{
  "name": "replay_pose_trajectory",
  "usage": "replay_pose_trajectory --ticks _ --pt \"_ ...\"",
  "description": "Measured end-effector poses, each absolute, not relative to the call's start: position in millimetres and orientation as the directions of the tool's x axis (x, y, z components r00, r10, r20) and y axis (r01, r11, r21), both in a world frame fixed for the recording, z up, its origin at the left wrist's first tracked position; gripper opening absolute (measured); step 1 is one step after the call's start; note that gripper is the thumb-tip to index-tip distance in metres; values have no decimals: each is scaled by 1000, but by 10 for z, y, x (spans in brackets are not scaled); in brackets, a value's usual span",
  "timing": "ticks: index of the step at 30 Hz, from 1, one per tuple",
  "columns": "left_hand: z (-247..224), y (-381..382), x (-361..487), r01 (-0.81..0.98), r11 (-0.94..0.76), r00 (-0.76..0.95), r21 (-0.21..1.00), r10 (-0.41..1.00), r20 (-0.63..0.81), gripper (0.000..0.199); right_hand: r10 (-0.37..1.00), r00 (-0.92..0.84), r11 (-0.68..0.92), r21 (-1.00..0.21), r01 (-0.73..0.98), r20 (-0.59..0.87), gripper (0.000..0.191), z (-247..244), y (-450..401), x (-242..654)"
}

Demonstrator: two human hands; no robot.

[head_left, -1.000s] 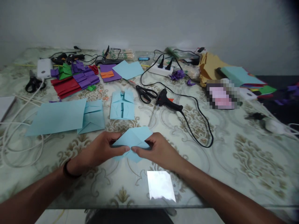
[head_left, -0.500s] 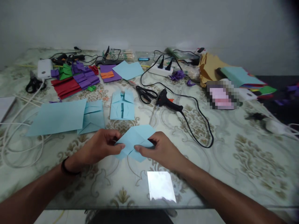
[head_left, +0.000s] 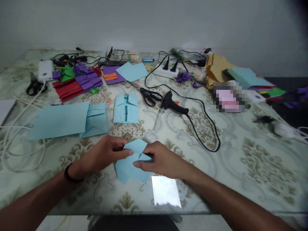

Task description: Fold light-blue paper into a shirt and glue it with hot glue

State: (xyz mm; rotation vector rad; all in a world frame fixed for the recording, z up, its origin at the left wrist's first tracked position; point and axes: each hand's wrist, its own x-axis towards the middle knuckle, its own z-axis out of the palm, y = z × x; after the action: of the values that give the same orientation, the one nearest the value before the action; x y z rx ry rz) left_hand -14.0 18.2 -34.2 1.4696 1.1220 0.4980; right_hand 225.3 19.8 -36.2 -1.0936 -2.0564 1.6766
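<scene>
A folded light blue paper (head_left: 134, 171) is held between both hands near the front of the table. My left hand (head_left: 106, 152) grips its upper left part, thumb on top. At its right side, my right hand (head_left: 161, 158) pinches a flap between thumb and fingers. Just behind them lies another folded blue paper piece (head_left: 126, 109). To the left, a flat blue sheet (head_left: 62, 120) partly covers a folded blue piece (head_left: 96, 122). The fingers beneath the held paper are hidden.
Black scissors (head_left: 151, 96) and a black glue gun (head_left: 174, 104) with a looping cord lie behind my right hand. A white power strip (head_left: 166, 71), folded coloured papers (head_left: 67, 88) and a white cable (head_left: 4, 147) are farther out.
The held paper has turned and shifted toward the table's front, with more of it showing below my hands. My right hand has moved slightly left and nearer, still pinching the paper.
</scene>
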Motion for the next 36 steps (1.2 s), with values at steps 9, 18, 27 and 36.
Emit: replay_pose_trajectory --ticks 9,18,27,36 --pt "-382 189 -117 425 97 462 900 832 -307 42 892 -432 -2 -954 299 -137 16 -444 192 2183" --pt "-394 209 -156 283 181 472 942 828 -301 31 877 -479 58 -984 171 -32 24 -445 215 2231" --pt "-388 207 -181 227 220 435 949 848 -301 29 810 -554 346 -920 184 194 36 -418 230 2243" --pt "-491 208 -165 284 201 436 938 844 -313 34 790 -566 398 -900 178 237 26 -376 222 2245"
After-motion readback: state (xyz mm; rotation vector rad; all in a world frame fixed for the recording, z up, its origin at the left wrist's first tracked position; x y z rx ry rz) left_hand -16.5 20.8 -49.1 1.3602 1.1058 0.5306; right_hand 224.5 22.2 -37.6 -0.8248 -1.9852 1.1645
